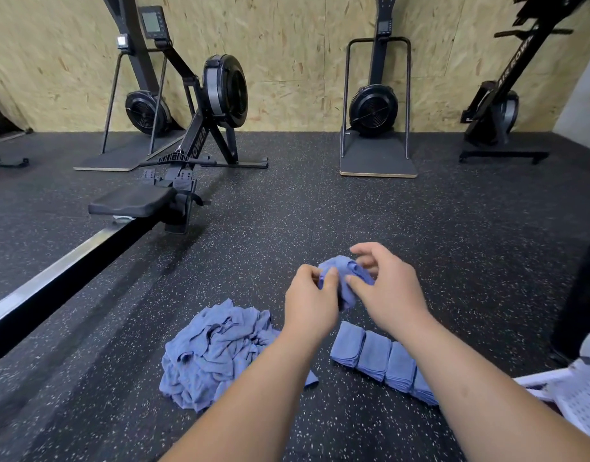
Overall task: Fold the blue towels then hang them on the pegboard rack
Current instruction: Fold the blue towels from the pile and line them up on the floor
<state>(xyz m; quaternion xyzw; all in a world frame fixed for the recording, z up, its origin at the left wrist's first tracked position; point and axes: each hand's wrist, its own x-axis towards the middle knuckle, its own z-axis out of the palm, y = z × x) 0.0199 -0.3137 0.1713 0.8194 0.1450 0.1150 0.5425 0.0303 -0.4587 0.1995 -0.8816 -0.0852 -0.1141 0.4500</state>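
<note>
- Fig., near to far. Lower right edge: white perforated panel, which we take for the pegboard rack [577,405]. It is partly cropped and lies low beside the work spot, prob. so finished towels need only a short carry. No towel hangs on it yet.
- Loose heap [217,348] of blue towels on the speckled floor [120,378], to our left of the forearms. It is crumpled and unsorted, and we read it as the supply side.
- Folded row [373,356] on the floor to our right, partly under the right forearm. The towels are packed side by side and touching. Keeping done items apart from the heap avoids mix-ups, and the row sits on the rack side.
- Left hand [308,295]: fingers curled, thumb and fingertips pinching one edge of the held towel [340,278].
- Right hand [387,288]: thumb pressed on the same towel with curled fingers over it, the index finger lifted a little. The hands are close together with the cloth bunched between them.
- The held towel is in the air above the gap between heap and row, touching neither. We judge the hands are hunting for corners to open it out before folding.
- Progress, our est.: several folded, many left, hanging not begun.
- Mid-distance, left: rowing machine [187,161], seat and rail running toward us, well apart from the towels.
- Far: upright fan machines [373,106] parked against the chipboard wall [287,61], not part of the job.
</note>
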